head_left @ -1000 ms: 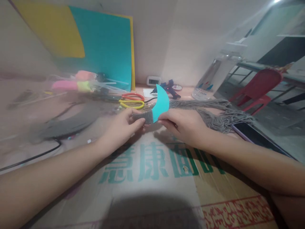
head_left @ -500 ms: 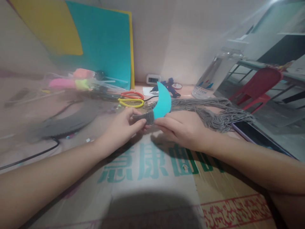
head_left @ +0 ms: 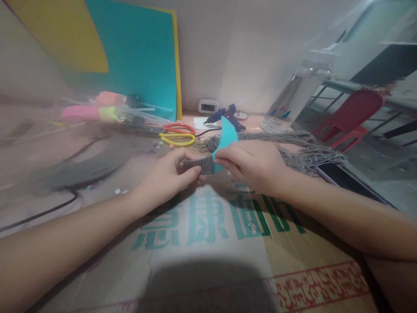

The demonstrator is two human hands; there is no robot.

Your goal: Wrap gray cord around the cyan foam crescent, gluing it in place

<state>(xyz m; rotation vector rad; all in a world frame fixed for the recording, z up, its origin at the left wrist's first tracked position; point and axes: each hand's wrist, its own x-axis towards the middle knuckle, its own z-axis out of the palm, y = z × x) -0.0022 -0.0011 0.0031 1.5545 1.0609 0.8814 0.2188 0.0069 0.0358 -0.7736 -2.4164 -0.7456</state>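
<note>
A turquoise crescent-shaped cutout (head_left: 228, 130) is held up in front of me, its lower left end wrapped in grey yarn (head_left: 206, 165). My left hand (head_left: 177, 171) is closed on this wrapped end, thumb in front and fingers behind. At the edge of the wrapping, in front of the crescent, my right hand (head_left: 252, 163) is pinched shut, apparently on the yarn strand. Its fingertips hide the strand itself and part of the crescent. Behind the right hand lies a long loose bundle of grey yarn (head_left: 302, 148).
Scissors with red and yellow handles (head_left: 177, 139), a glue gun (head_left: 224, 115) and a small digital clock (head_left: 208, 105) lie toward the wall. A clear bottle (head_left: 280, 104) and a phone (head_left: 352, 184) are at right. A grey curved piece (head_left: 87, 163) and a cable (head_left: 39, 213) lie at left.
My right hand has moved up and across the front of the crescent, covering more of its lower part. The crescent has shifted slightly right and down; my left hand keeps its hold.
</note>
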